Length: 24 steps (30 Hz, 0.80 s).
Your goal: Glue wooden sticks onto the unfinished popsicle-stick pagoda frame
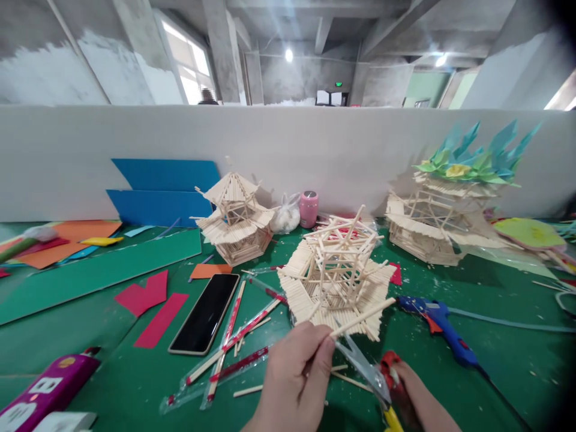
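My left hand (297,375) pinches a pale wooden stick (366,315) near its lower end, and the stick points up to the right. My right hand (411,390), partly cut off by the bottom edge, holds scissors (366,363) with red and yellow handles. The scissor blades meet the stick's lower end beside my left fingertips. Just behind both hands stands an unroofed stick pavilion (344,270) with a wide slatted skirt. Loose chopsticks (229,336), some in clear and red wrappers, lie left of my left hand.
A blue glue gun (443,327) lies at right, a black phone (204,315) at left. Behind are a roofed stick pavilion (234,219), a pink cup (308,209) and a paper-topped stick model (443,210). Coloured card (161,321) and a purple box (49,384) lie at left.
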### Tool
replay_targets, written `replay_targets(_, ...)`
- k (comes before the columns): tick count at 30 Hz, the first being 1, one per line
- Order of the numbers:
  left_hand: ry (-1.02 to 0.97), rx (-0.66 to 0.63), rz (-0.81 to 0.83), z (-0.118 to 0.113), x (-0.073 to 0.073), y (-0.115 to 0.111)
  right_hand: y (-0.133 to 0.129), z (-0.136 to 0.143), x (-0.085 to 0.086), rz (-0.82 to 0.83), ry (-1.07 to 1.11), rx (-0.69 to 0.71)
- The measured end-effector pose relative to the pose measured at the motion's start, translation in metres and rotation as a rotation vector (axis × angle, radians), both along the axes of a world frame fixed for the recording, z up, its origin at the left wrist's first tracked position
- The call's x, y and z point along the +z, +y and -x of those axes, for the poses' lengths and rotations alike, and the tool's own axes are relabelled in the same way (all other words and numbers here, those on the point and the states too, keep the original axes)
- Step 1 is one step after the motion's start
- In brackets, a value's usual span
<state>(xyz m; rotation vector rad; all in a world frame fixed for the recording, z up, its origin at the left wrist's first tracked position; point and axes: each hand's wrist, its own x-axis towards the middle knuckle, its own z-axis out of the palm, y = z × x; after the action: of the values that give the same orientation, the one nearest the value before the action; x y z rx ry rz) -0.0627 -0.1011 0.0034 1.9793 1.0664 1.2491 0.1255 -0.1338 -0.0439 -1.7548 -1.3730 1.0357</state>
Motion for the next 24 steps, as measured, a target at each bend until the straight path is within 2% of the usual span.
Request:
replay_targets(5,0.035,-0.021,-0.130,-0.001,-0.003,0.004,0.020,0.002,-0.007,0.022,0.011,0.031)
replay_targets(17,0.115,-0.121,-0.005,-0.002,-0.002,0.009,0.029,0.005,-0.006,0.055,0.019,-0.013)
replay_targets(21,0.133,-0.129,-0.021,-0.001,-0.002,0.010,0.025,0.009,-0.004,0.059,0.012,-0.018)
replay_targets(24,0.158,-0.119,-0.079,-0.001,-0.008,0.006,0.011,0.008,-0.003,0.076,-0.032,-0.015)
